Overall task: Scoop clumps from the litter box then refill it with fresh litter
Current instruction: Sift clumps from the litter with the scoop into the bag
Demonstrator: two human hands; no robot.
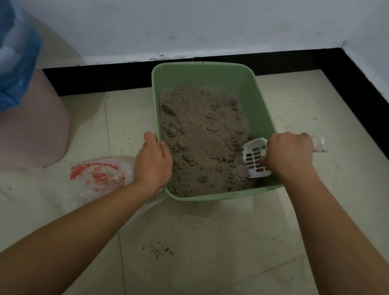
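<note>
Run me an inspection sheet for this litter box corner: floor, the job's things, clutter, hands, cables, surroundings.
Surface: pale tiled floor, with dark specks scattered in front of the box.
Job's things: green litter box holds clumpy brown litter; white slotted scoop dips into its near right corner.
Clutter: clear plastic bag with red print lies left of the box; blue bag sits over a pink rounded object farther left.
Hands: left hand grips the box's near left rim; right hand grips the scoop's handle.
Cables: nothing seen.
Surroundings: white wall, black baseboard.
</note>
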